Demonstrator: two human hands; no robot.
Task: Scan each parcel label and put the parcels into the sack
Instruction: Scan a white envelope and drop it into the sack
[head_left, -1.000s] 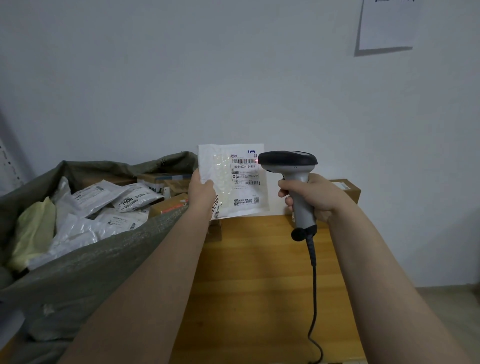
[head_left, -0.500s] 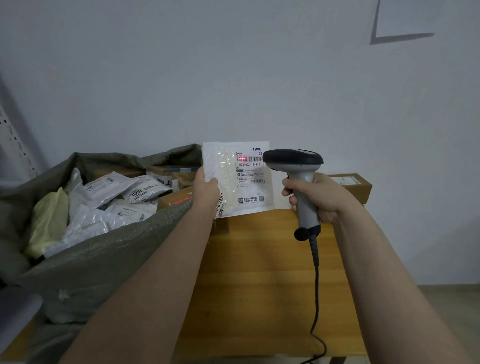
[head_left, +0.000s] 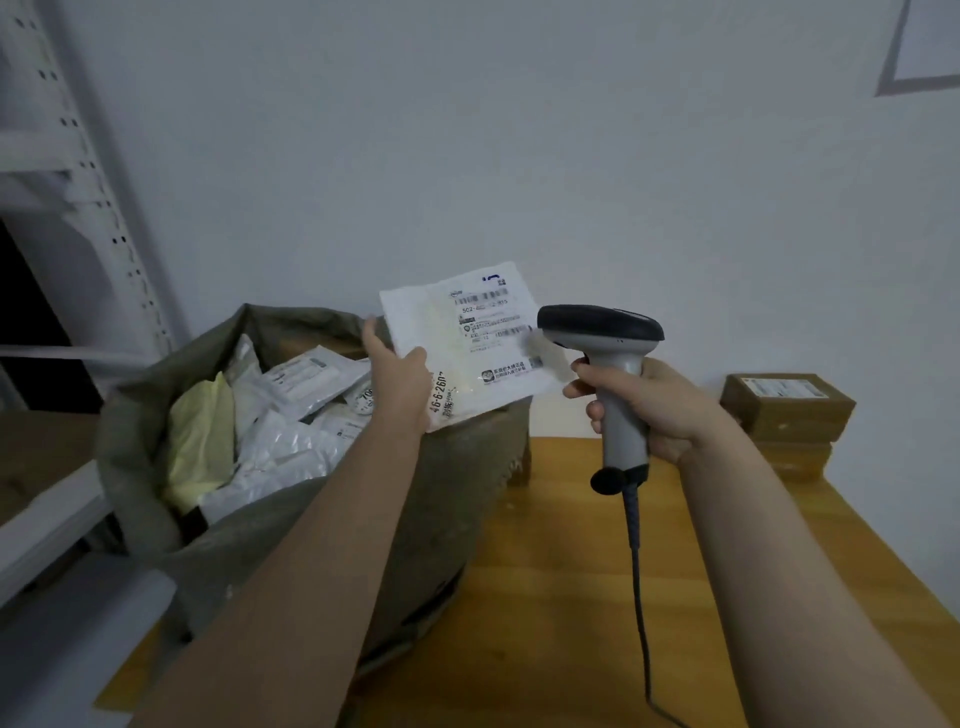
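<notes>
Swings white bubble mailer (head_left: 457, 343) left since before, tilted, above green sack (head_left: 431, 519) at 9 o'clock. Pinches its left edge in left hand (head_left: 397, 379), thumb on front. Grips barcode scanner (head_left: 615, 364) in curled right hand (head_left: 670, 410) at 3 o'clock. Seems done scanning; next, needs letting go over sack.

The sack (head_left: 441, 519) stands on the left end of the worktop (head_left: 545, 597), back against the wall (head_left: 519, 156), with a heap of parcels (head_left: 291, 452) inside it. A shelf rack (head_left: 88, 182) rises to its left. The left grip (head_left: 397, 379) holds a parcel (head_left: 467, 343) above the sack's right rim. Just right of that, the right grip (head_left: 660, 410) holds the scanner (head_left: 608, 364) over the worktop, its cable (head_left: 636, 571) hanging towards the front. A stack of boxes (head_left: 787, 410) sits far right on the worktop, by the wall.
</notes>
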